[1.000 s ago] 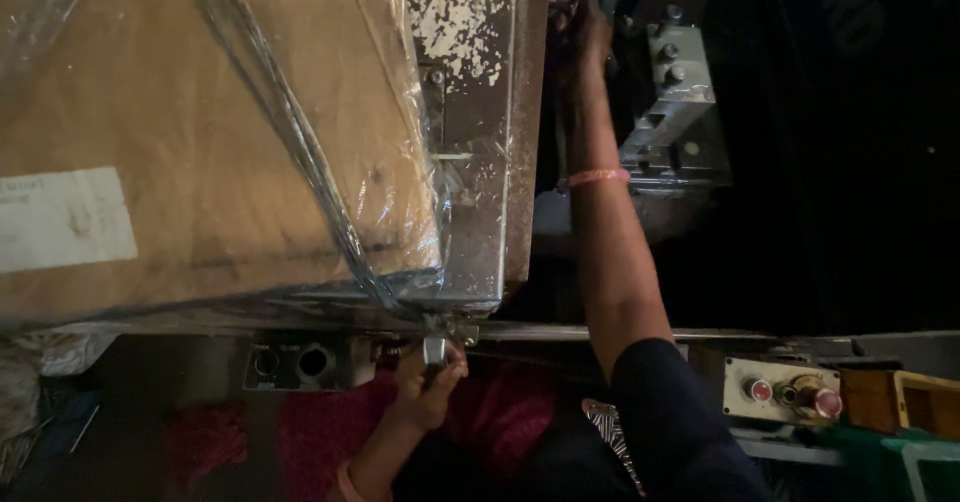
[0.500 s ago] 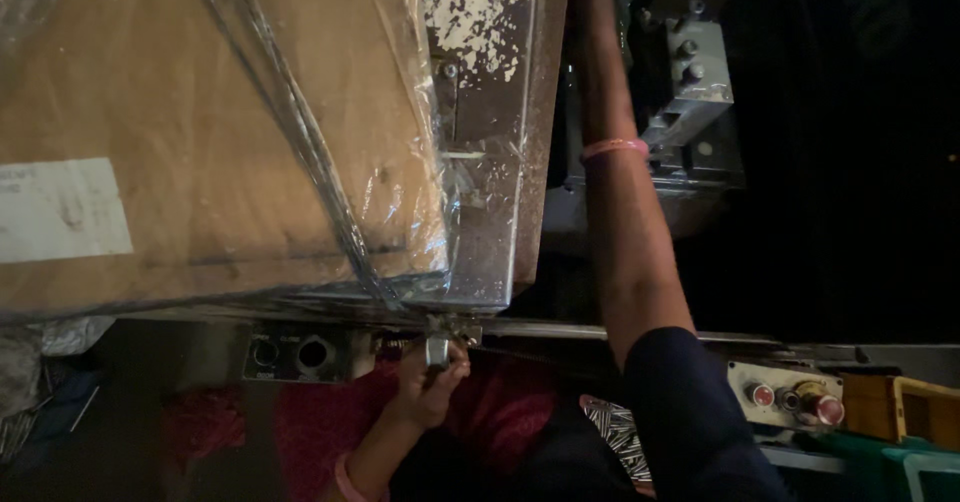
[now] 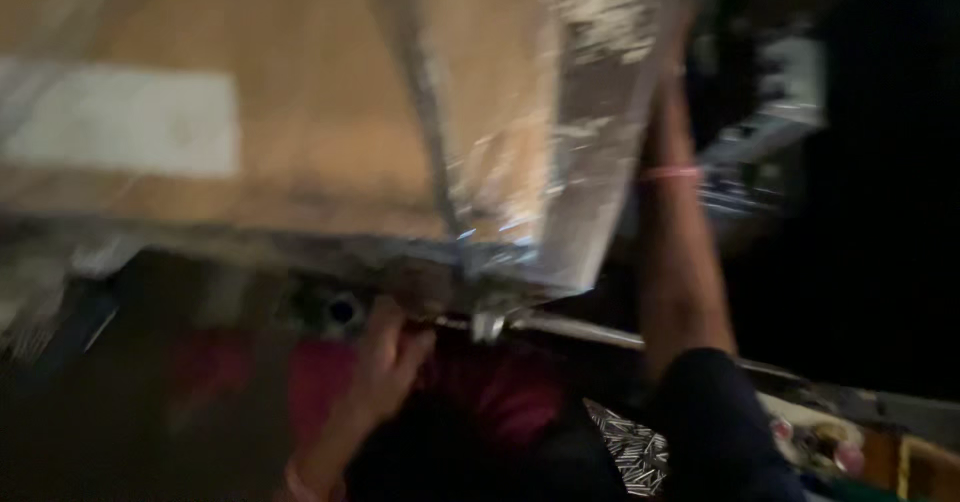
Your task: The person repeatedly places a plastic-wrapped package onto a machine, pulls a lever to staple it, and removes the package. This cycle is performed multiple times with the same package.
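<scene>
While plastic-wrapped cardboard (image 3: 250, 112) fills the blurred frame atop a worn metal plate (image 3: 590, 142), the left hand (image 3: 385, 347) curls around a fitting (image 3: 488, 322) under its edge; the right hand, raised behind the plate as if steadying it, is hidden.

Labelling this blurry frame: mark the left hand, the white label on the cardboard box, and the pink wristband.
left hand (image 3: 388, 347), head view, on the knuckles.
white label (image 3: 125, 122), head view, its middle.
pink wristband (image 3: 670, 173), head view, band on the raised right forearm.
</scene>
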`<state>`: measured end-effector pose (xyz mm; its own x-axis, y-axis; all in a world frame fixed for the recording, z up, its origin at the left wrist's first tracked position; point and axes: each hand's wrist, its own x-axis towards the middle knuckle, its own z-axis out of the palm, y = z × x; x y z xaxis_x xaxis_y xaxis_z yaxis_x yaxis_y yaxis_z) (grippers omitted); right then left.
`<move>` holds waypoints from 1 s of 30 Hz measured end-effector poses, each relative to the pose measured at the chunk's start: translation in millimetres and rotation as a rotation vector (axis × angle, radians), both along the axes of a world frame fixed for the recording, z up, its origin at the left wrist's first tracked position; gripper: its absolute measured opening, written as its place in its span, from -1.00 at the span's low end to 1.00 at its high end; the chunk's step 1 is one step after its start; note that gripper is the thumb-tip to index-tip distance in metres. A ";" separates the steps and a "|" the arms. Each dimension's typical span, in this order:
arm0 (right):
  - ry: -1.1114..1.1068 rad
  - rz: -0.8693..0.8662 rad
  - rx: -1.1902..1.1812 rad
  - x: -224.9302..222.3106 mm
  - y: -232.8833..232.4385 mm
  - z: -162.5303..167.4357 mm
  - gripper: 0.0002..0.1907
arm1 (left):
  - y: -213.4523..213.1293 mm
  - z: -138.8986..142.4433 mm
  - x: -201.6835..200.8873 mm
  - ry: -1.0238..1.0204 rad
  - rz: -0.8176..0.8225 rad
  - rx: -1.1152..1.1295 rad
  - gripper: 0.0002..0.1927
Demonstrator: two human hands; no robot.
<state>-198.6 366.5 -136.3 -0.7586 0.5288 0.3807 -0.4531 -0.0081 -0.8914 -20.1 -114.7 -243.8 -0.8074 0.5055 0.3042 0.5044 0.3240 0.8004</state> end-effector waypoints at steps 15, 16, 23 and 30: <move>-0.140 0.218 -0.314 47.0 16.8 -38.4 -0.35 | -110.0 -52.8 -115.2 -0.031 0.215 -1.101 -0.73; -0.140 0.221 -0.318 45.9 16.6 -38.2 -0.35 | -110.7 -61.3 -122.6 -0.108 0.182 -1.123 -0.76; -0.119 0.264 -0.359 36.2 12.6 -39.9 -0.34 | -145.7 -65.9 -141.7 0.335 -0.235 -0.527 -0.81; -0.082 0.320 -0.361 24.0 9.4 -39.0 -0.34 | -126.5 -55.8 -117.8 -1.120 0.435 0.241 -0.73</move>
<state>-174.7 375.9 -175.3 -0.9242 0.3519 0.1484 -0.3061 -0.4504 -0.8387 -137.9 -241.2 -299.7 -0.7703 0.1550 -0.6185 -0.6147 0.0775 0.7850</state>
